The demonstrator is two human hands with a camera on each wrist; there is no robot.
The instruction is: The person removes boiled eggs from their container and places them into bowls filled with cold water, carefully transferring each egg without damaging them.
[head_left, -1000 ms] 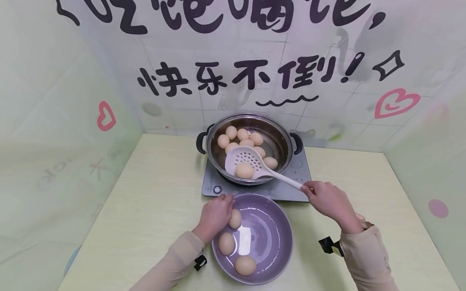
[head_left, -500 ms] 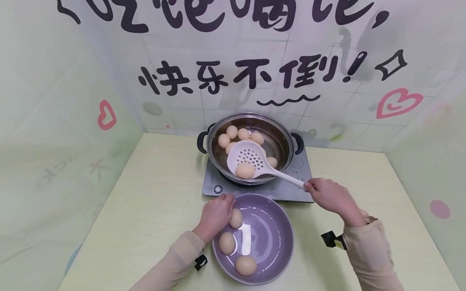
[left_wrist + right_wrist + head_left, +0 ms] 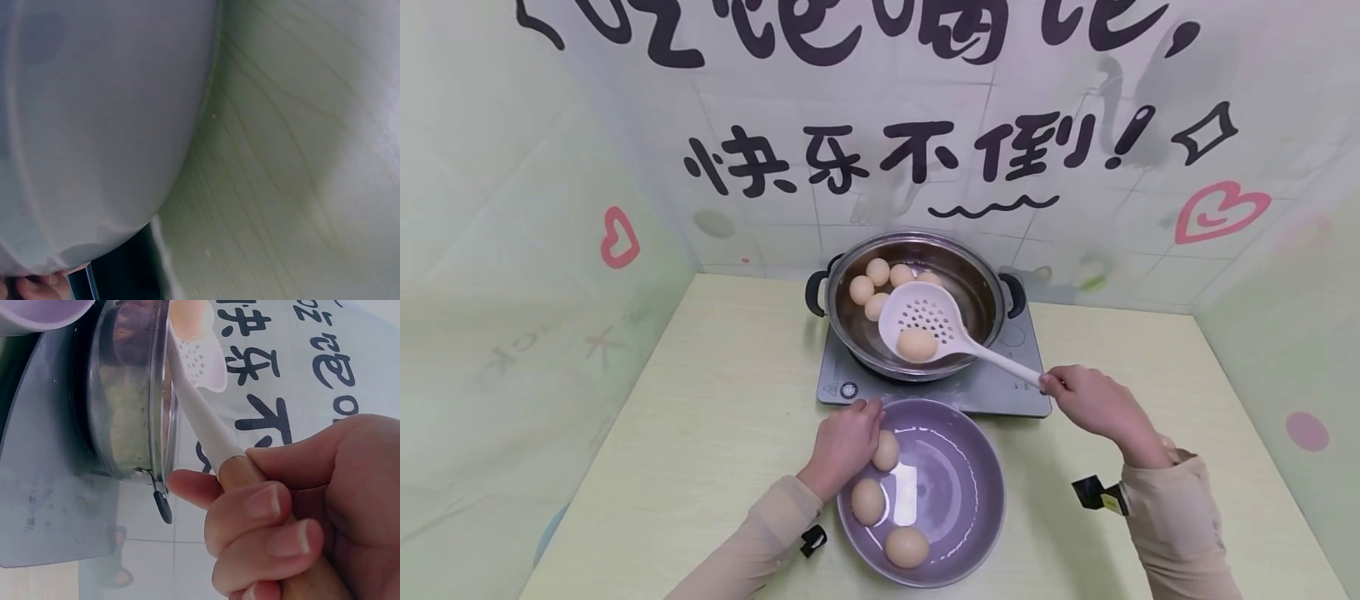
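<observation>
My right hand point(image 3: 1093, 404) grips the wooden handle point(image 3: 312, 581) of a white slotted spoon point(image 3: 925, 304), fingers wrapped round it. One brown egg point(image 3: 917, 344) lies in the spoon's bowl, over the steel pot point(image 3: 838, 329). Several more eggs point(image 3: 861, 290) sit in the pot, some hidden behind the spoon. My left hand point(image 3: 846, 446) holds the upper left rim of a purple bowl point(image 3: 951, 500), beside an egg point(image 3: 886, 451). Two other eggs point(image 3: 906, 547) lie lower in this bowl. In the left wrist view the bowl's outer wall point(image 3: 112, 125) hides most of the hand; only fingertips point(image 3: 44, 287) show.
The pot, with black side handles point(image 3: 1015, 296), stands on a grey induction cooker point(image 3: 1000, 400) near the back wall. The purple bowl stands in front of the cooker on a pale wood-patterned table point(image 3: 722, 375). Printed sheets point(image 3: 535, 350) enclose the back and sides.
The slotted spoon has shifted right and slightly back over the pot, carrying its egg, and my right hand has moved right with it. My left hand and the purple bowl stay in place.
</observation>
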